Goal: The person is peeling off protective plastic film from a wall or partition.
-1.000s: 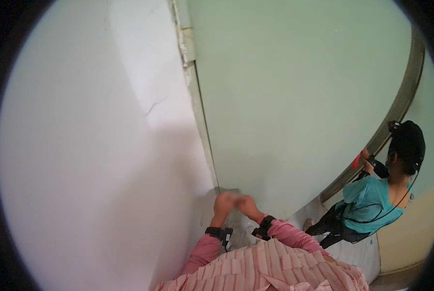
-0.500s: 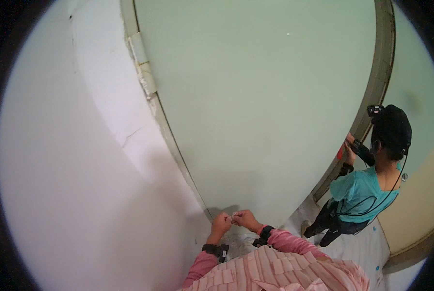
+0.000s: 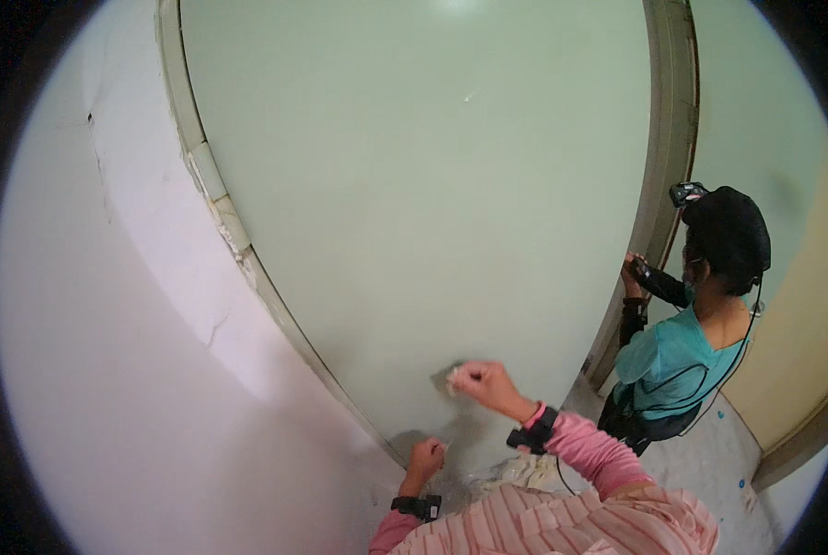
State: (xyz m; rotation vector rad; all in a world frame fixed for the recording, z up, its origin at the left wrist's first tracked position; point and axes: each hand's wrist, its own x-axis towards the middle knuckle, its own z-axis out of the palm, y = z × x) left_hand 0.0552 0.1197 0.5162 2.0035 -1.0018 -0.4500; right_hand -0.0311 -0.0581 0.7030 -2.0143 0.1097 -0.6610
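Observation:
My right hand is closed in a pinch close to the pale green door panel. A small crumpled whitish scrap shows at its fingertips and seems to touch the panel. Lower and to the left, my left hand is closed near the panel's bottom left corner. Something thin and whitish pokes out by its fingers, too small to name. Both wrists wear black bands, and pink sleeves cover the forearms.
A white wall with cracks meets the door frame on my left. Crumpled whitish plastic lies low in front of me. To the right, a person in a teal top works at the other frame post.
My hands, together before, are now apart. The right has moved up to the panel with the scrap; the left has stayed low. The view has shifted, and the co-worker remains at the post.

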